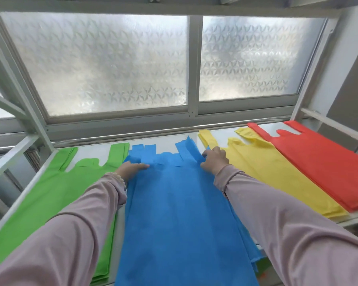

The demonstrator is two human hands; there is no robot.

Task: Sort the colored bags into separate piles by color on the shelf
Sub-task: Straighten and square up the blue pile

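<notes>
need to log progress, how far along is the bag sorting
Nearly done. Green pile, yellow pile and red pile lie sorted on the shelf. In hand: the left hand presses the blue pile, the right hand pinches one of its handles. Left: evening the blue handles; no mixed bags show.

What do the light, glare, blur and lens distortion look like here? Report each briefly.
Head view: soft daylight through the frosted window, brightest patches slightly washed out; almost no shadows on the blue pile; wide lens splays the shelf frame and stretches the sleeves at the bottom; nothing noticeably blurred.
</notes>
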